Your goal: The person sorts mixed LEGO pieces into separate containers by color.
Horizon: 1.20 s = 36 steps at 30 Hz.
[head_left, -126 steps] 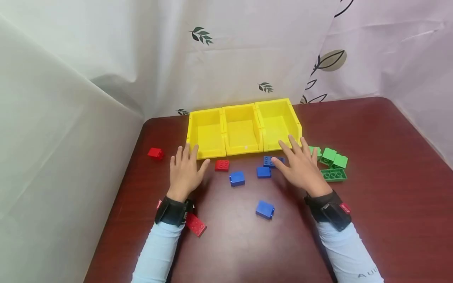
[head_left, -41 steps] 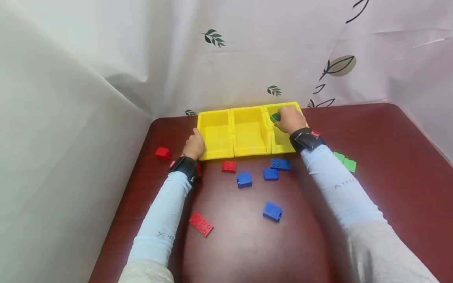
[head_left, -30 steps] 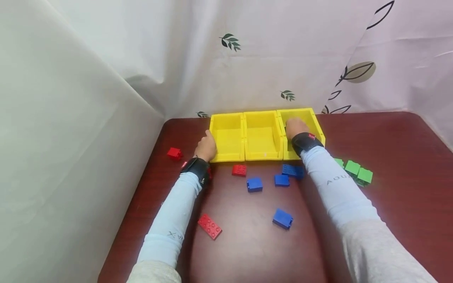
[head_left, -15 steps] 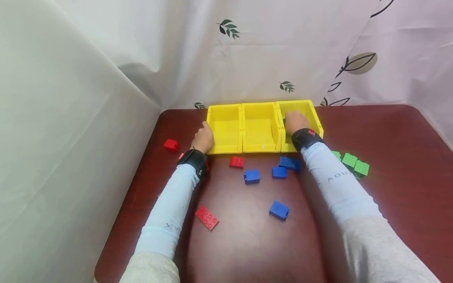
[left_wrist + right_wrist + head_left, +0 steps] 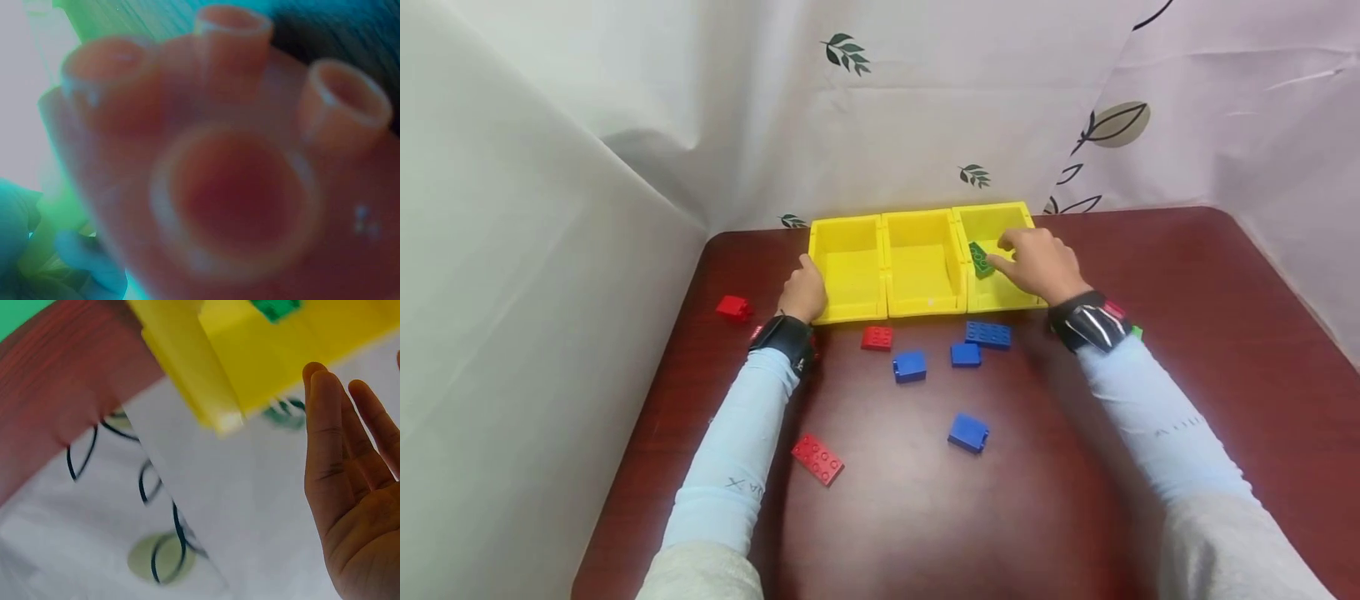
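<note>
Blurred red brick [image 5: 125, 169] in extreme close-up, four round hollow studs [image 5: 331, 125] showing, streaky surface [image 5: 150, 15] behind along the top

We see a dark reddish-brown tabletop [image 5: 880, 525] with rounded far corners, and on its surface lies a soft pale reflection of light. Behind it we find a whitish, slightly wrinkled cloth [image 5: 970, 100] with leaf prints [image 5: 1118, 125]; on the left, a plain pale sheet [image 5: 512, 267] hangs.

Yellow bins [image 5: 913, 306], green brick [image 5: 980, 260], blue bricks [image 5: 910, 367], red bricks [image 5: 817, 460], reddish-brown table [image 5: 895, 517], white leaf-printed cloth [image 5: 925, 108], pale blue sleeves [image 5: 726, 450]
</note>
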Available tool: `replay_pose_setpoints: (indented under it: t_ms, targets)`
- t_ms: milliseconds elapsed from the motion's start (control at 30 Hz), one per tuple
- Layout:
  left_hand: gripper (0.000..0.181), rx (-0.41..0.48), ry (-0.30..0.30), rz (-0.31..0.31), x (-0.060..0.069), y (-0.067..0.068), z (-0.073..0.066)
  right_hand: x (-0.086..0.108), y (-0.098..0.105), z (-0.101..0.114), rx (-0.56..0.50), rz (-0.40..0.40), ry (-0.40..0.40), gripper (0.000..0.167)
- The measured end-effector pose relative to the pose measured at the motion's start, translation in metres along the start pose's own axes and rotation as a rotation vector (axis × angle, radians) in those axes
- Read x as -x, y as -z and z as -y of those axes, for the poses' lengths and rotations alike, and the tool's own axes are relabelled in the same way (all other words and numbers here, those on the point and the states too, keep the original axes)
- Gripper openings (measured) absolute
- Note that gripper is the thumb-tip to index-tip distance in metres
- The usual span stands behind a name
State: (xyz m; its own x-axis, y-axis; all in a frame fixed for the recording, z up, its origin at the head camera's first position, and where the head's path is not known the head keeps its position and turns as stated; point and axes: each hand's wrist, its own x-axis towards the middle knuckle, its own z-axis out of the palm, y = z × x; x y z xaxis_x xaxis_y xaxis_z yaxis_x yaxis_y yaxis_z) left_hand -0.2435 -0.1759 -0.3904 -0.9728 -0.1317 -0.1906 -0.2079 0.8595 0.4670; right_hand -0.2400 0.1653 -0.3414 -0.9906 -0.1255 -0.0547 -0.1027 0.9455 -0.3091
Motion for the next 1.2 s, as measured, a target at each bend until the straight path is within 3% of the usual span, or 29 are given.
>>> replay_pose_setpoints:
  t_ms: [233,433,533,733,1200]
  targets:
    - [0.054,-0.009,0.005,-0.019,0.001,0.007,0.004,0.047,0.008,-0.036,-0.003,-0.102,0.008,0.045]
    - [0.054,0.001,0.017,-0.019,0.000,0.012,0.006,0.062,-0.014,-0.074,0.024,-0.027,0.080,0.038]
    - [0.056,0.000,0.023,-0.015,-0.001,0.011,0.006,0.066,-0.029,-0.085,0.041,-0.055,0.148,0.030]
    - [0.059,0.011,0.016,-0.010,-0.001,0.009,0.001,0.074,-0.037,-0.093,0.059,-0.157,0.159,0.022]
    - [0.060,-0.002,0.020,0.010,-0.001,-0.001,0.001,0.080,-0.040,-0.096,0.077,-0.183,0.137,0.022]
